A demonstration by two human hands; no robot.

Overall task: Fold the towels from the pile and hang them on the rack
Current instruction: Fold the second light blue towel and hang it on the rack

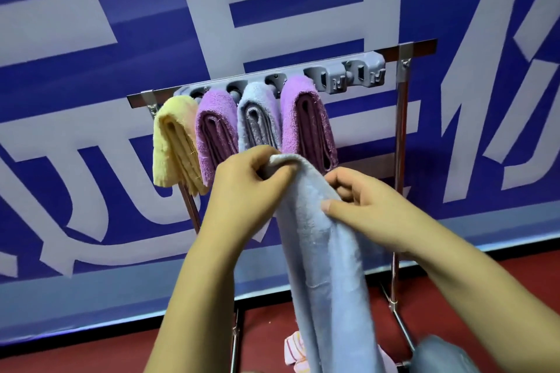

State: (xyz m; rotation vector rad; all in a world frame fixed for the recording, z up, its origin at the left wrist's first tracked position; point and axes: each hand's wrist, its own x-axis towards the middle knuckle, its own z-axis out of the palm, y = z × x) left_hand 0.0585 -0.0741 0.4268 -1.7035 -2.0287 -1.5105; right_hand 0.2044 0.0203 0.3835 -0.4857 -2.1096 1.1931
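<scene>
Head view: both hands grip a light blue towel (318, 239) in front of the metal rack (403, 94). The left hand (245, 188) pinches its top fold; the right hand (360, 200) clasps its side. Four folded towels (242, 124) hang there.

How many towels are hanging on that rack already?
4, side by side: yellow towel, purple towel, grey-blue towel, second purple towel. A fifth, blue towel, is in hand.

A blue banner (91, 100) with large pale characters fills the background. Below the banner lies a dark red floor (121, 351). On that floor, beneath the banner's lower edge, sits a pink-striped white cloth (295, 351).
</scene>
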